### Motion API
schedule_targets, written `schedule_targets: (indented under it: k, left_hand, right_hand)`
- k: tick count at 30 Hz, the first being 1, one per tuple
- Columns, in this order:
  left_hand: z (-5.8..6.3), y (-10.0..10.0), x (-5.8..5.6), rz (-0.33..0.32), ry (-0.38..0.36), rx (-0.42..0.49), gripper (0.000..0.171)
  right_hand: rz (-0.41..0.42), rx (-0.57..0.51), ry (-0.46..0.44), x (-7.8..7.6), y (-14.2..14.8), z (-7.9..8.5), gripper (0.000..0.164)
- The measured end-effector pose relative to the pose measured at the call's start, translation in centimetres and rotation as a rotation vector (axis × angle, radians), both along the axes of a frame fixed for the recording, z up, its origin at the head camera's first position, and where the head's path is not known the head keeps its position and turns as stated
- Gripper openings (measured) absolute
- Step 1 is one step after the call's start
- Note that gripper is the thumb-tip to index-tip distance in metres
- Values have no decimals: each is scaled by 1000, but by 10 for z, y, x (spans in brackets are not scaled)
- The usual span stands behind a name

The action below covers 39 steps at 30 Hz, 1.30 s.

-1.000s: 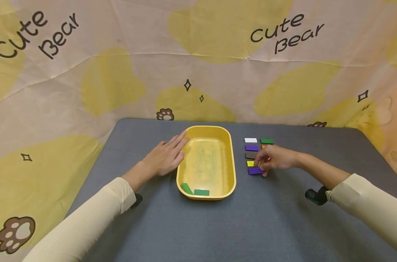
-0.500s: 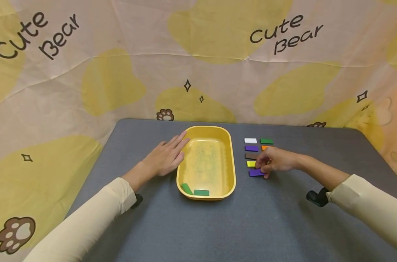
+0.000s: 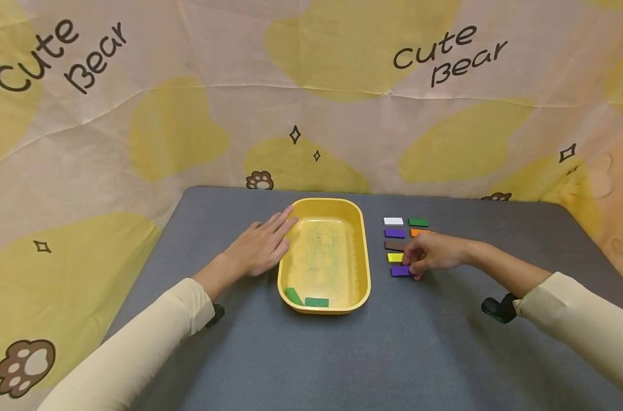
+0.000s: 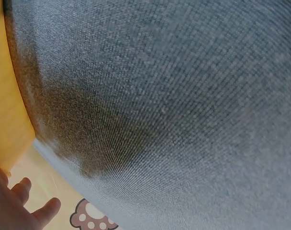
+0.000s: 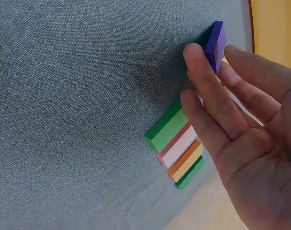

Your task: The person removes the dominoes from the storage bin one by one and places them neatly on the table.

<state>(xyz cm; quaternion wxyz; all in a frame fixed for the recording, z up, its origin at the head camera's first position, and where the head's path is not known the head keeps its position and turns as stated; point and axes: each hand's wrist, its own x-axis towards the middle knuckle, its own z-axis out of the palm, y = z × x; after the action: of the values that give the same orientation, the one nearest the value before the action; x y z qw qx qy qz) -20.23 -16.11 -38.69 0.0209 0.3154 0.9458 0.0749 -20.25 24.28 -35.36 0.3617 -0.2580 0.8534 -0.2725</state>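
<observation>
My right hand (image 3: 434,251) pinches the right end of a purple domino block (image 3: 401,272), at the near end of two columns of coloured blocks. In the right wrist view, the thumb and a finger stand on either side of this purple domino block (image 5: 215,48). My left hand (image 3: 260,248) rests with extended fingers on the left rim of a yellow tub (image 3: 366,257). Two green domino blocks (image 3: 317,302) lie in the tub's near left corner. Just beyond the pinched block lies a yellow domino block (image 3: 395,258), partly behind my right fingers.
Left column beyond the yellow block: brown (image 3: 394,245), purple (image 3: 394,233) and white blocks (image 3: 393,221). Right column: a far green block (image 3: 418,222), an orange block (image 3: 419,233), then a pink block (image 5: 176,146) and a nearer green block (image 5: 167,127). A patterned cloth (image 3: 311,114) hangs behind the grey table (image 3: 311,359).
The pinched purple block has shifted slightly toward the table's front, opening a small gap from the yellow block. My right hand moved with it; the left hand stays in place.
</observation>
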Motion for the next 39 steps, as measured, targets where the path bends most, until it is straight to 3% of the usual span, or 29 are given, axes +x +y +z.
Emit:
schedule_targets:
  k: [18,33,39]
  left_hand:
    - [-1,0,0,-2,0,8,56]
    - [-3,0,-1,-3,14,27,54]
    - [-2,0,-1,0,8,23,55]
  right_hand:
    - [-4,42,-15,-2,2,7,28]
    - [5,29,5,-4,4,1,31]
    - [9,23,16,-9,3,19,35]
